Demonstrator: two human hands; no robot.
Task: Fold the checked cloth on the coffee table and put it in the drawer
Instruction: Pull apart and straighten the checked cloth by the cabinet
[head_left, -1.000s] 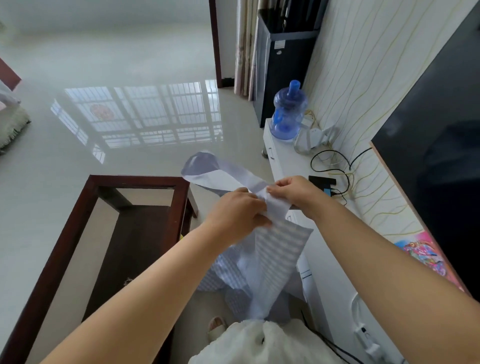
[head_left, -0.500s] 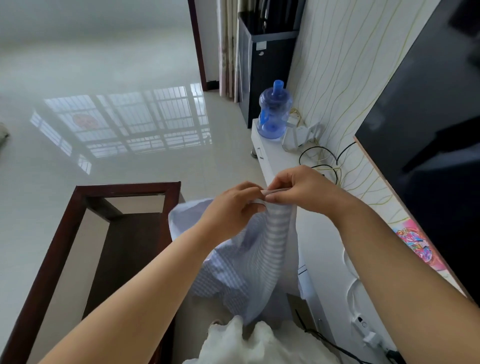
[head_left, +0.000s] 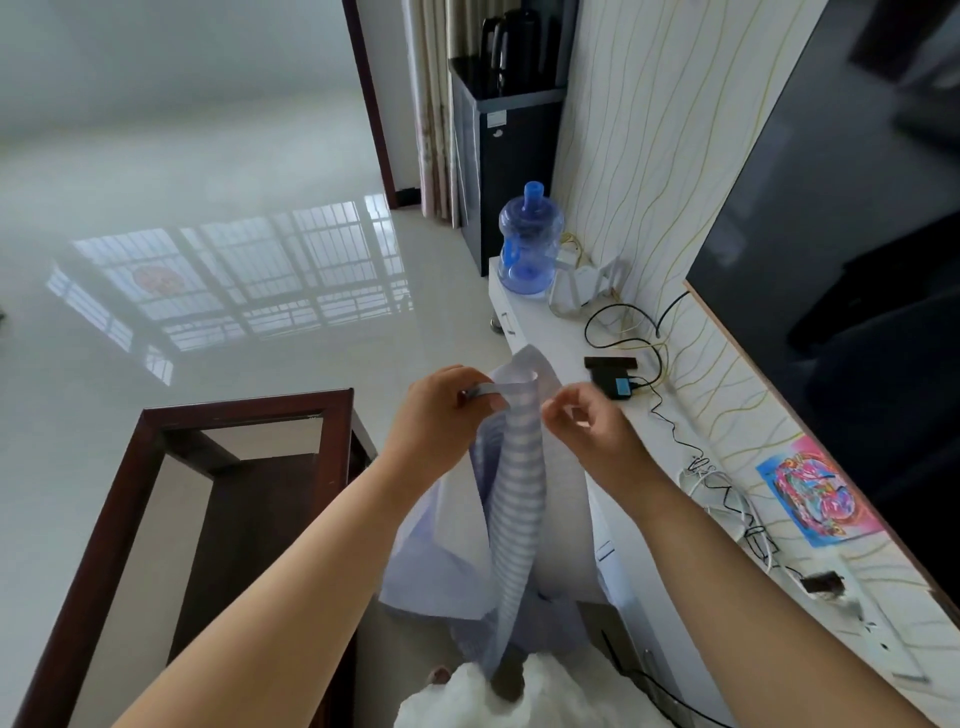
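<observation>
From the camera on my head, I see both my arms reaching out in front of me. My left hand (head_left: 434, 415) is closed on the top edge of the checked cloth (head_left: 517, 499). I pinch a thin strip of it between my thumb and fingers. My right hand (head_left: 584, 423) is just beside the cloth, on its other side. Its fingers are curled and partly open. They look very near the cloth edge, but I cannot tell if they are pinching it or only touching it.

The cloth is up in the air. It hangs down long and loose from my left hand, between the coffee table (head_left: 249, 415) on my left and the white cabinet (head_left: 550, 332) on my right. It does not lie on the table now. The bottom part is bunched and hidden behind something white and fluffy low in the picture.

So I think the first bit is done: the cloth is off the table and in my hands. The folding looks only just started. The cloth is draped in a long, narrow shape, not a neat flat square. I still need to fold it small. Then I need to put it in the drawer. I can see what may be drawer fronts on the cabinet, but none is open.
</observation>
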